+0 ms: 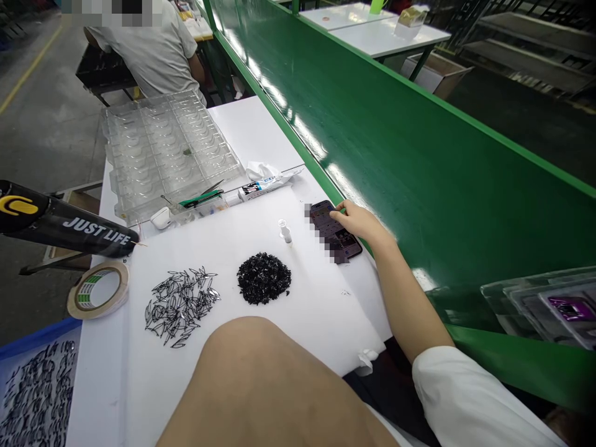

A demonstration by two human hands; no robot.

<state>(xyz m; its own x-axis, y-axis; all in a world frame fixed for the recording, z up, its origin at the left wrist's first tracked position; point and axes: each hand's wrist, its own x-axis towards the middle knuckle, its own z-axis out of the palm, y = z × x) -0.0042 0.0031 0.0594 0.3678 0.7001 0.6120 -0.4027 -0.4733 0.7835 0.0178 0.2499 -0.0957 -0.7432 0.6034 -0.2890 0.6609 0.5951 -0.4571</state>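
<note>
Beside the green conveyor [419,155], on the white desk [261,136], a phone [336,233] is touched by the right hand [361,222], fingers loosely spread, nothing gripped. A light, steady fingertip would serve best, judging by the phone's place at the desk edge. Left of the phone lie a black parts heap [263,278] and a small vial [285,231]. No left hand is visible.

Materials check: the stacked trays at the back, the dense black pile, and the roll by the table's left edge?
Stacked trays: clear thin moulded plastic, glossy; the table shows through the pockets. Black pile: small shiny black chips, probably hard plastic, with glints on their facets. Roll: tape, pale and translucent-looking, on a green-printed core, likely card. Right hand touches the phone.
</note>
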